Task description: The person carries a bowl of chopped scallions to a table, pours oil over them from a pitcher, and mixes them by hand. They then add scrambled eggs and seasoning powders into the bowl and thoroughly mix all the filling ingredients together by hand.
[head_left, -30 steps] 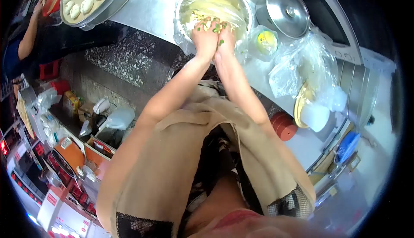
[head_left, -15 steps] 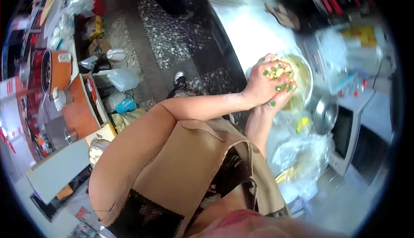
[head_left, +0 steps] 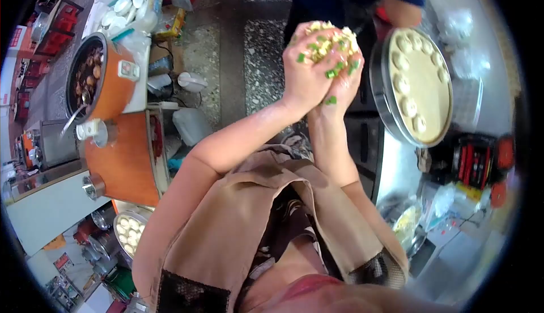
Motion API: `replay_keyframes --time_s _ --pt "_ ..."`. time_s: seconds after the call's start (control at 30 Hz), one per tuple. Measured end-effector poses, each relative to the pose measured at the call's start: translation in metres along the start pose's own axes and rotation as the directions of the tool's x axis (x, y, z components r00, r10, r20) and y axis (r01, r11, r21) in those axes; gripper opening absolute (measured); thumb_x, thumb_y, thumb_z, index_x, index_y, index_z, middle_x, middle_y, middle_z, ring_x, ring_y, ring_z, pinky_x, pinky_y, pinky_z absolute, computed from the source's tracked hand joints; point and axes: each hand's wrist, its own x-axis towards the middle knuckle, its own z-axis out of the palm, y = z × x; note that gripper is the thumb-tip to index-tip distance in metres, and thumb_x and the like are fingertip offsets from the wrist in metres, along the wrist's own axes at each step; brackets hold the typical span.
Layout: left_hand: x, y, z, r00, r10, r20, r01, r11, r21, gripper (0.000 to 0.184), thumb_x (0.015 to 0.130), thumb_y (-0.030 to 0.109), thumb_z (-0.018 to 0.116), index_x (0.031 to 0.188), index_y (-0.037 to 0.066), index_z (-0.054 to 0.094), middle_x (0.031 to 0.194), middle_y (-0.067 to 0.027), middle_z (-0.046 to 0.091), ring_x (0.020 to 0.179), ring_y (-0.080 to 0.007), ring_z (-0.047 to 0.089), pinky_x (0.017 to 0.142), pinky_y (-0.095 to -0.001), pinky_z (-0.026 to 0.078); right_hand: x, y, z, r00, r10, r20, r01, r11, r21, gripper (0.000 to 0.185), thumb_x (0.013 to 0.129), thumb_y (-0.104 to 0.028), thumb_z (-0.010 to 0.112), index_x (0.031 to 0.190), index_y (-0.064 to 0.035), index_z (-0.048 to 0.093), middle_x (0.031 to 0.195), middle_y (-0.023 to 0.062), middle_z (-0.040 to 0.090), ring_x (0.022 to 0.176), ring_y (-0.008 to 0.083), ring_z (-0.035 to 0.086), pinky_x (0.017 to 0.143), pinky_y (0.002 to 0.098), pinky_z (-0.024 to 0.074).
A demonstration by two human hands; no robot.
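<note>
Cupped together, left hand (head_left: 307,75) and right hand (head_left: 345,88) cradle a mound of yellow-and-green chopped mix (head_left: 347,43) out ahead of the tan apron (head_left: 226,222), near a round tray (head_left: 433,106) of pale dough pieces (head_left: 402,84); keeping both hands snug and level should best prevent spills.

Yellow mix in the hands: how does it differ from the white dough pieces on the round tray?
The mix is crumbly, flecked green; the dough pieces are rounded, plain white. The mix is held between left hand and right hand; the dough pieces rest on the tray.
</note>
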Motion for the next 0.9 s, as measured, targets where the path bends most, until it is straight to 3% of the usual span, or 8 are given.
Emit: replay_keyframes --time_s 0.23,0.43,0.5,0.57,0.63,0.73,0.8,0.9 --pt "0.215 -0.147 -0.077 0.976 0.199 -0.083 -0.181 0.965 0.188 0.02 0.071 0.002 0.059 0.091 0.003 0.061 0.09 -0.0099 0.059 0.08 -0.0198 0.057 0.07 -0.0284 0.045 0.152 0.149 0.174 0.995 0.008 0.101 -0.013 0.999 0.051 0.026 0.09 -0.021 0.041 0.102 -0.0005 0.05 0.091 0.006 0.055 0.083 0.0116 0.053 0.073 0.0242 0.0442" --pt "0.428 -0.255 -0.088 0.878 0.472 0.078 -0.421 0.686 0.594 0.014 0.077 0.005 0.051 0.085 0.001 0.061 0.09 -0.0133 0.058 0.087 -0.0261 0.054 0.077 -0.0342 0.043 0.329 0.24 0.305 0.977 0.076 0.2 -0.114 0.977 0.181 0.026 0.091 -0.023 0.038 0.105 -0.0032 0.048 0.097 0.007 0.054 0.09 0.0163 0.052 0.08 0.0279 0.0419" --pt "0.495 -0.279 -0.09 0.925 0.368 0.095 -0.375 0.847 0.376 0.014 0.077 0.005 0.051 0.086 0.0 0.061 0.089 -0.013 0.059 0.083 -0.0261 0.055 0.074 -0.0333 0.044 0.384 0.262 0.345 0.974 0.001 0.225 -0.029 0.992 0.12 0.025 0.09 -0.021 0.039 0.104 -0.0033 0.049 0.097 0.0067 0.054 0.09 0.0159 0.052 0.079 0.0274 0.0419" --pt "0.56 -0.307 -0.089 0.877 0.466 0.117 -0.466 0.766 0.442 0.014 0.077 0.004 0.051 0.086 0.0 0.06 0.088 -0.0125 0.059 0.082 -0.026 0.056 0.073 -0.0329 0.044 0.437 0.28 0.382 0.957 -0.083 0.28 0.073 0.996 0.047 0.023 0.09 -0.02 0.039 0.103 -0.0035 0.049 0.096 0.0064 0.054 0.089 0.0155 0.052 0.079 0.0269 0.0418" --pt "0.618 -0.334 -0.075 0.959 0.282 -0.04 -0.275 0.953 0.129 0.014 0.077 0.005 0.051 0.085 0.0 0.06 0.086 -0.0123 0.059 0.082 -0.0257 0.056 0.073 -0.033 0.044 0.491 0.299 0.417 0.969 -0.095 0.226 0.08 0.994 0.075 0.02 0.089 -0.019 0.04 0.098 -0.004 0.05 0.093 0.0052 0.053 0.086 0.0146 0.052 0.076 0.0266 0.0422" --pt "0.707 -0.399 -0.06 0.757 0.629 0.177 -0.63 0.63 0.454 0.017 0.074 0.008 0.051 0.088 0.004 0.061 0.091 -0.0104 0.058 0.084 -0.0266 0.054 0.072 -0.0352 0.044 0.581 0.334 0.447 0.978 -0.063 0.201 0.036 0.99 0.135 0.017 0.089 -0.019 0.04 0.092 -0.0053 0.05 0.088 0.0027 0.053 0.082 0.0147 0.051 0.073 0.0273 0.0423" --pt "0.747 -0.447 -0.047 0.757 0.618 0.211 -0.638 0.63 0.443 0.018 0.074 0.009 0.051 0.089 0.005 0.061 0.092 -0.0099 0.058 0.084 -0.0268 0.054 0.071 -0.0355 0.044 0.639 0.361 0.456 0.954 -0.126 0.272 0.035 0.948 0.316 0.019 0.089 -0.021 0.04 0.091 -0.005 0.05 0.089 0.0024 0.054 0.083 0.0145 0.052 0.073 0.0272 0.0427" --pt "0.824 -0.489 0.002 0.709 0.643 0.29 -0.701 0.597 0.391 0.023 0.074 0.007 0.049 0.094 0.007 0.059 0.097 -0.0094 0.055 0.084 -0.0271 0.053 0.066 -0.0356 0.043 0.729 0.38 0.471 0.954 -0.299 0.022 0.292 0.943 0.162 0.021 0.089 -0.023 0.041 0.09 -0.0047 0.051 0.095 0.0043 0.055 0.087 0.0135 0.053 0.076 0.0264 0.0427"
